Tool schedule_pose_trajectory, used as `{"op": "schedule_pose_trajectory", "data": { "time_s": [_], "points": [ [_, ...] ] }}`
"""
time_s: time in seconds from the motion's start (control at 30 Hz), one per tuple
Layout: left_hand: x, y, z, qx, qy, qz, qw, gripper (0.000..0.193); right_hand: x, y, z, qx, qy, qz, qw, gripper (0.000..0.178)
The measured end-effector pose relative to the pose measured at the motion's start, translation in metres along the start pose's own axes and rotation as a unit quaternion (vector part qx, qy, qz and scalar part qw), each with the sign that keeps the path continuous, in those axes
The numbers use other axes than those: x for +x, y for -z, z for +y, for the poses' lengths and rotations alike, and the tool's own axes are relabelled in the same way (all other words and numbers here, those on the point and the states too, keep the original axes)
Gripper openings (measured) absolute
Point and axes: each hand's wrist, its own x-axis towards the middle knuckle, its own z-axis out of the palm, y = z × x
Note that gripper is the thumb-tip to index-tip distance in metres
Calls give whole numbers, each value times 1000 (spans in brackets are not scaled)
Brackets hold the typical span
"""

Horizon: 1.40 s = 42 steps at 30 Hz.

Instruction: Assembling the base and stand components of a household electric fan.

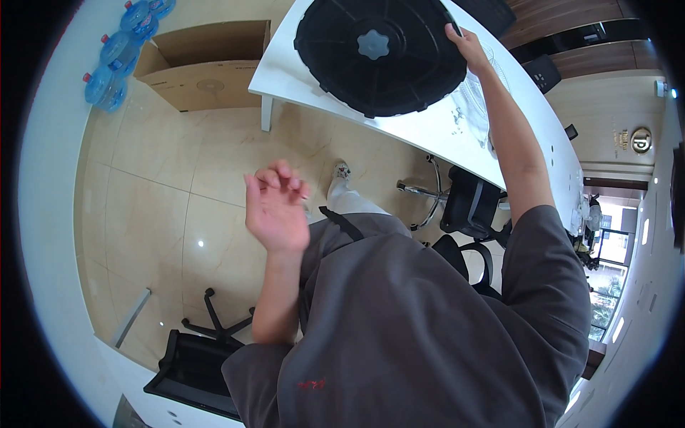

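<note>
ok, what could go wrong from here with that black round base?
1. The black round base overhangs the near edge of the white table; only the right hand touches its rim, so it might tip off.
2. The left hand is raised, empty and well away from it, so it gives no support.
3. A clear wire grille beside it could get knocked.

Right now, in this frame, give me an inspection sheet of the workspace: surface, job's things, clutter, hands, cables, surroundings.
Surface: long white table, curving away to the right.
Job's things: round black ribbed plastic disc with a grey star-shaped knob at its centre, lying on the table.
Clutter: clear plastic wrapping beside the disc.
Hands: right hand grips the disc's rim; left hand raised, fingers loosely curled, empty.
Cables: nothing seen.
Surroundings: open brown cardboard box, blue water bottles, black office chairs, glossy beige tiled floor.
</note>
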Motion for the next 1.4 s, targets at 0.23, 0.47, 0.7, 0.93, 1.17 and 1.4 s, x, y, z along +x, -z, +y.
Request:
{"op": "schedule_pose_trajectory", "data": {
  "time_s": [0.23, 0.47, 0.7, 0.93, 1.17, 1.4],
  "points": [
    [1, 248, -29, 295, 22, 387, 873, 15, -4, -2, -6, 14, -3, 0, 1000, 59],
    [-124, 392, -21, 320, 182, 619, 694, 17, -1, -7, -20, -12, 12, -9, 1000, 57],
    [-141, 378, -27, 427, 194, 512, 720, 20, 6, -19, -43, -54, 31, 3, 998, 57],
    [-88, 358, -23, 366, 132, 495, 777, 27, 13, -24, -55, -103, 70, -11, 992, 59],
    [-67, 359, -15, 385, 104, 461, 793, 27, 10, -22, -59, -94, 62, -29, 993, 58],
    [-85, 377, -20, 374, 178, 481, 773, 28, 9, -21, -57, -99, 45, -6, 994, 59]
  ]
}}
